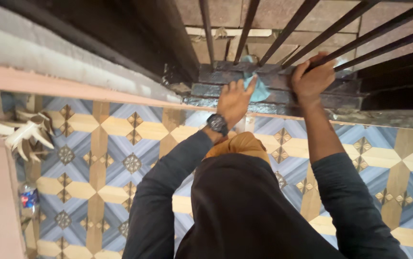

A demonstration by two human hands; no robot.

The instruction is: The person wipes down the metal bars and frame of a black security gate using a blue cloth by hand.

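While left hand (234, 100) presses a blue cloth (258, 86) on the gate rail (273, 98), right hand (312, 79) clasps a bar (360, 45); loosely pinned cloth may slip off.

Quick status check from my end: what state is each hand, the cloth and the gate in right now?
Left hand: pressed on the blue cloth, fingers spread.
Right hand: closed around a gate bar.
Blue cloth: crumpled, held against the gate's bottom rail.
Metal gate: dark, bars upright, bottom rail worn and patchy.
Wristwatch: strapped on the left wrist.
Plastic bottle: on the patterned floor at left.
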